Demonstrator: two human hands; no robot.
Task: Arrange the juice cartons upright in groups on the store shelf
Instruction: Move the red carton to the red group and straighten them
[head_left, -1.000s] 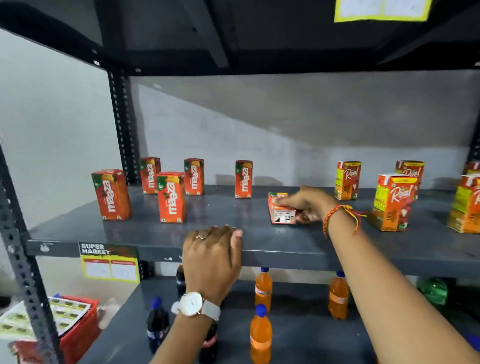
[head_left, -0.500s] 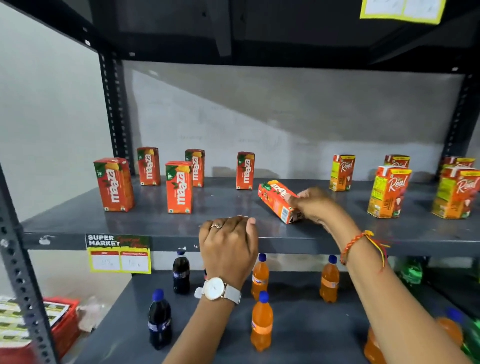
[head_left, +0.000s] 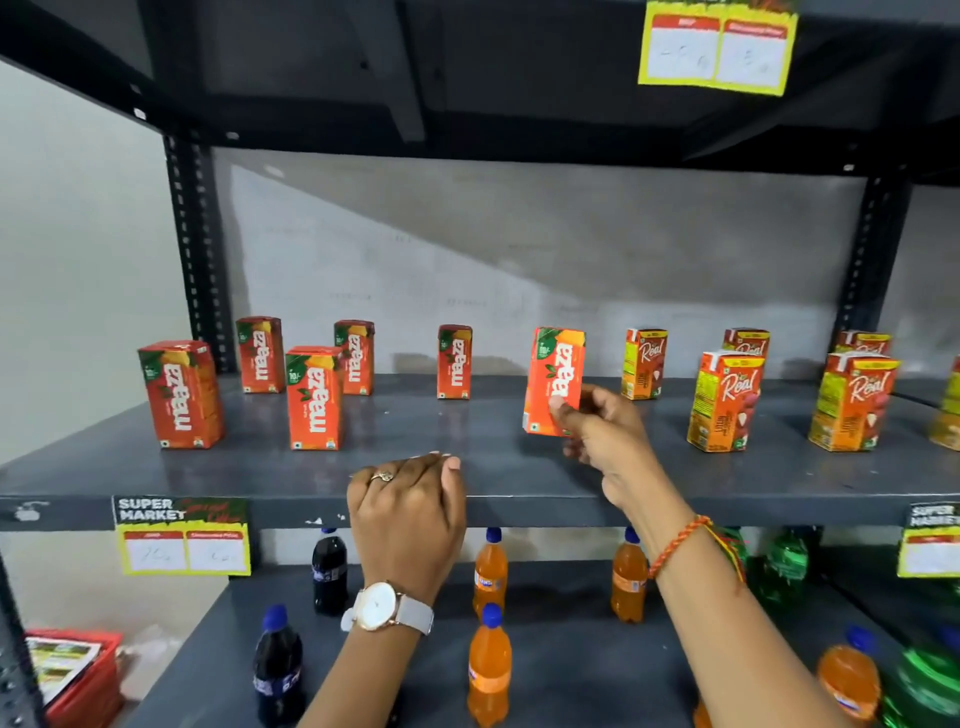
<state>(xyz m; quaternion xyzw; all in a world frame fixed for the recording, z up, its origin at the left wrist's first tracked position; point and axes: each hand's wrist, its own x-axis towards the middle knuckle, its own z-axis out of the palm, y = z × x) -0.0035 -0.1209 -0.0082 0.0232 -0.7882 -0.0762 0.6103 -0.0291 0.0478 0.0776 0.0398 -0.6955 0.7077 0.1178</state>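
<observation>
My right hand (head_left: 605, 434) grips an orange Maaza carton (head_left: 553, 379) by its lower right corner and holds it upright at the middle of the grey shelf (head_left: 519, 467). Whether its base touches the shelf I cannot tell. Several other Maaza cartons stand upright to the left, among them one at front left (head_left: 182, 395), one beside it (head_left: 314, 397) and one further back (head_left: 454, 361). Several Real cartons (head_left: 724, 400) stand upright on the right. My left hand (head_left: 408, 512), with a ring and a watch, rests curled on the shelf's front edge and holds nothing.
A lower shelf (head_left: 561, 670) carries orange bottles (head_left: 488, 670), dark cola bottles (head_left: 278, 667) and green bottles (head_left: 930, 686). Price labels (head_left: 182, 535) hang on the shelf edge. A black upright post (head_left: 200, 249) stands at back left. A red basket (head_left: 78, 675) sits low on the left.
My right hand has lifted the Maaza carton from lying on the shelf, through a tilt, to upright. My left hand has stayed on the shelf edge.
</observation>
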